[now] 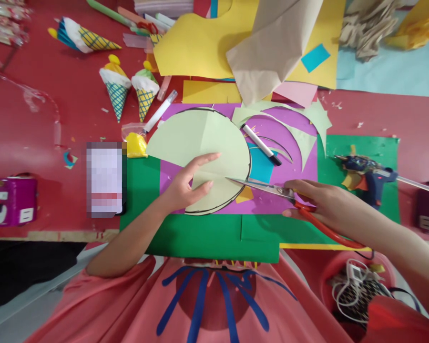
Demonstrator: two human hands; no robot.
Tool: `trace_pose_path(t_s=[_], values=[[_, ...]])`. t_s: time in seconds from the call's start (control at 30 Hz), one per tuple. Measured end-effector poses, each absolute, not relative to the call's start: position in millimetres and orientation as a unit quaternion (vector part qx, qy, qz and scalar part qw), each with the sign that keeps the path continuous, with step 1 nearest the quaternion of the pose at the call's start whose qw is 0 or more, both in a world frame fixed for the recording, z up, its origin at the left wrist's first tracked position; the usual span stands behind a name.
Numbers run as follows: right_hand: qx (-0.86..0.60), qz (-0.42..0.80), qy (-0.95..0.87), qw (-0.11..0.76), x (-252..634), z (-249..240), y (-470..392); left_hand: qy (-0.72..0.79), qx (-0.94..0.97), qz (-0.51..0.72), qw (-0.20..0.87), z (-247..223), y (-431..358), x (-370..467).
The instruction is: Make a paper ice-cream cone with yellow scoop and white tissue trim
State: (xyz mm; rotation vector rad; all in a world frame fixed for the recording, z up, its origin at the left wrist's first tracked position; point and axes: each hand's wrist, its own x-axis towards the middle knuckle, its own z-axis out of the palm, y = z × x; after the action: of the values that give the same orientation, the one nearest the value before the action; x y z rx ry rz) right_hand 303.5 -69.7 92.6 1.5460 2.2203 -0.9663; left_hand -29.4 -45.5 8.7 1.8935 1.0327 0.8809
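Observation:
A rounded pale green paper [214, 136], outlined in black along its curved edge, lies over a purple sheet [300, 162]. My left hand [184, 188] is on its left side, with index finger and thumb on top of the paper. The other left fingers are hidden, apparently beneath it. Gripped in my right hand [318, 195] is a pair of scissors [268, 187] with red handles. Their blades point left, and the tip is over the paper near a crease. Curved pale green offcuts [300, 128] and a black-and-white marker [260, 144] lie beyond the blades.
To the right sits a blue glue gun [375, 183] on a green sheet [260, 238]. A phone [105, 181] lies left, below several paper-and-clay ice cream cones [115, 88]. Yellow sheets [200, 47] and brown paper [271, 52] cover the back. A pink basin [329, 286] stands at lower right.

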Motion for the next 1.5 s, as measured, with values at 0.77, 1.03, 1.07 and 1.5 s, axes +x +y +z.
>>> trace_pose_path(t_s=[0.77,1.03,1.07,1.5], values=[[0.492,-0.349,0.790,0.114,300.2,98.2,-71.4,0.383,0.735,0.342,0.443,7.0,-50.5,-23.5],[0.493,-0.364,0.776,0.145,290.9,100.3,-71.7,0.365,0.738,0.343,0.453,8.7,-54.2,-19.0],[0.499,-0.370,0.770,0.147,290.4,100.4,-71.3,0.361,0.739,0.346,0.452,8.5,-54.0,-19.2],[0.492,-0.380,0.772,0.131,294.1,92.3,-73.1,0.336,0.739,0.358,0.461,12.5,-52.8,-18.8]])
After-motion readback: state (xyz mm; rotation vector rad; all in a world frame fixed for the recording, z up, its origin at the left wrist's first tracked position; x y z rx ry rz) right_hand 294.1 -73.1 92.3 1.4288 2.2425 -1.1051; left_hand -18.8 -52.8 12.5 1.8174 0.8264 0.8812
